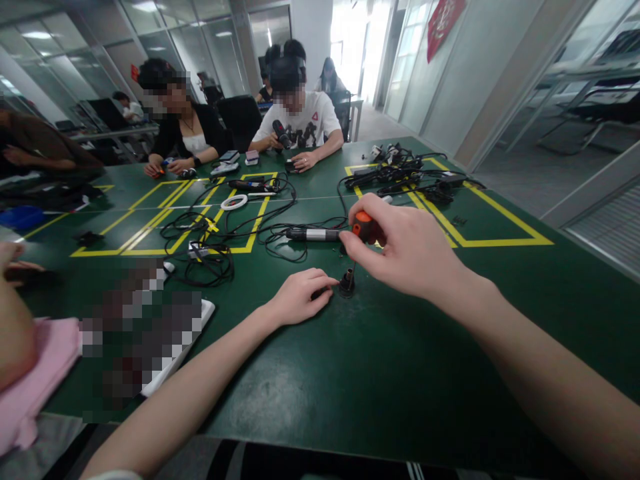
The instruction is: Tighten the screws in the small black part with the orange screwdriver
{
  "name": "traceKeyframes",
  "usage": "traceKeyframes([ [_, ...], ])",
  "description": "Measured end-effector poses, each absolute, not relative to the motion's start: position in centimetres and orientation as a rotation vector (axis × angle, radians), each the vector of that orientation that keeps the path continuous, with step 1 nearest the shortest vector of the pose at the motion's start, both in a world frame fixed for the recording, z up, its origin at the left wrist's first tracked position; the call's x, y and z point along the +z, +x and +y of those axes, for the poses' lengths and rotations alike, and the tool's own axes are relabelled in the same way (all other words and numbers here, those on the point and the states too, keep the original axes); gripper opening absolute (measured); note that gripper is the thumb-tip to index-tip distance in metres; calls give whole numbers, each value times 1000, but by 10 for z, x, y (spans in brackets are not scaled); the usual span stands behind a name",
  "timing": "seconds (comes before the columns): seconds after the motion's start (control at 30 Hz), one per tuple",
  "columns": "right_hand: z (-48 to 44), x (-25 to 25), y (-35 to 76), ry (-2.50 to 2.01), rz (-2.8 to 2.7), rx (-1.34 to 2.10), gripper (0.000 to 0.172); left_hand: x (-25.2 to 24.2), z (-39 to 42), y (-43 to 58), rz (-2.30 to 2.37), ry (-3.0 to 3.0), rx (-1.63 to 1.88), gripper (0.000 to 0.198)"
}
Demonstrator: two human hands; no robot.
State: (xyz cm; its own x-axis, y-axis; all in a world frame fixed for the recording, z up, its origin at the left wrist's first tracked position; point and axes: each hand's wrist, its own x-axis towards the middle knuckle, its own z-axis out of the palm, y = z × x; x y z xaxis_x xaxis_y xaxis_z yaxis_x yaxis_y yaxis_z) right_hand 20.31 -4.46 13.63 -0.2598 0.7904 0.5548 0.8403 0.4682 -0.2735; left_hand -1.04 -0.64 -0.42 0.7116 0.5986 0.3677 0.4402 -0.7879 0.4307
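Observation:
My right hand [400, 247] is closed around the orange and black handle of a screwdriver [363, 225]. Its thin shaft points down at a small dark cone-shaped part [347, 283] that stands upright on the green table. Whether the tip sits inside the part or just beside it, I cannot tell. My left hand [303, 297] rests on the table left of the part, index finger stretched out to its side and thumb apart from the fingers. Just beyond my hands lies a black and silver cylindrical tool [315, 235] with a cable.
Tangled black cables [205, 267] lie left of centre, and a heap of cables [400, 173] is at the back right. A white ring [234, 202] lies among yellow tape outlines. Blurred-out white-edged devices [185, 340] are at left. Co-workers [313, 117] sit across and at left.

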Motion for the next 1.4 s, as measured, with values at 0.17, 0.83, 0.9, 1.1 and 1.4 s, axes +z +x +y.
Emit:
traceKeyframes([
  [0.17,-44,136,203,-1390,-2082,-93,22,-4,-7,-10,829,2598,694,28],
  [0.83,-46,138,204,-1349,-2083,-110,15,-4,-7,-10,818,2613,720,26],
  [0.9,-46,138,204,-1357,-2095,-109,21,-4,-7,-10,815,2617,724,27],
  [1.1,-43,135,205,-1356,-2077,-113,16,-2,-7,-10,824,2616,703,27],
  [1.4,-43,135,205,-1315,-2083,-80,31,-2,-7,-10,832,2614,710,26],
])
